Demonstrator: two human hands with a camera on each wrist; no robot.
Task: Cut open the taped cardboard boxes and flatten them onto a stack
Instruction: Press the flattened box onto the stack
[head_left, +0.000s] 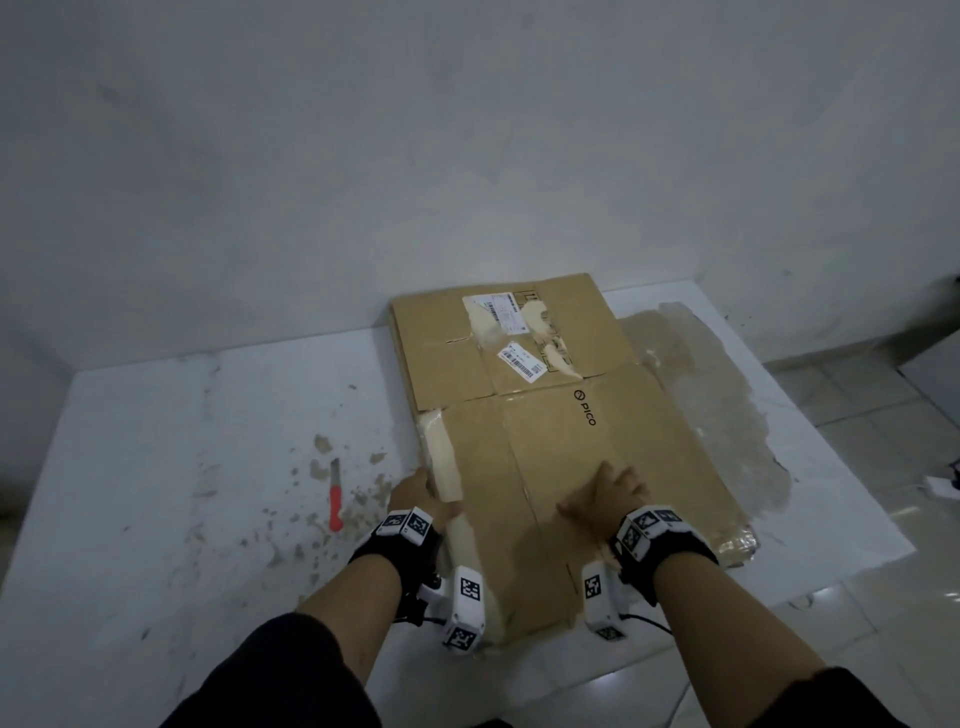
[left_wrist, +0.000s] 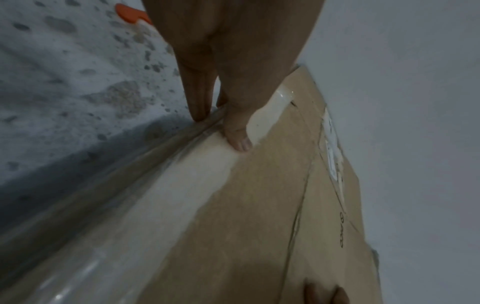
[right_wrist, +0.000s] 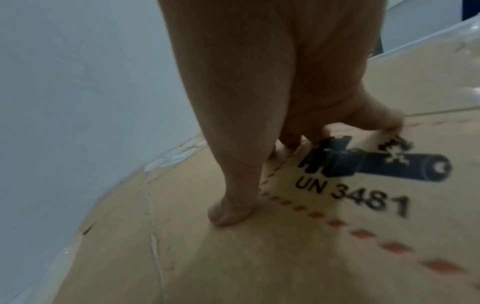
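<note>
A flattened brown cardboard box (head_left: 545, 441) with a PICO logo and torn shipping labels lies on the white table (head_left: 156, 467). My left hand (head_left: 418, 493) holds its taped left edge. In the left wrist view the thumb (left_wrist: 239, 142) lies on top of the cardboard (left_wrist: 259, 205) and the fingers (left_wrist: 198, 107) run down the side of the edge. My right hand (head_left: 608, 493) presses flat on the middle of the box. Its fingertips (right_wrist: 226, 216) press on the cardboard (right_wrist: 207, 257) and on a UN 3481 battery label (right_wrist: 363, 185).
A red-handled knife (head_left: 336, 501) lies on the table left of the box; its orange handle (left_wrist: 130, 12) shows behind my left hand. Another flattened sheet with clear tape (head_left: 717, 395) sticks out under the box's right side. A wall stands behind and tiled floor (head_left: 883, 415) lies to the right.
</note>
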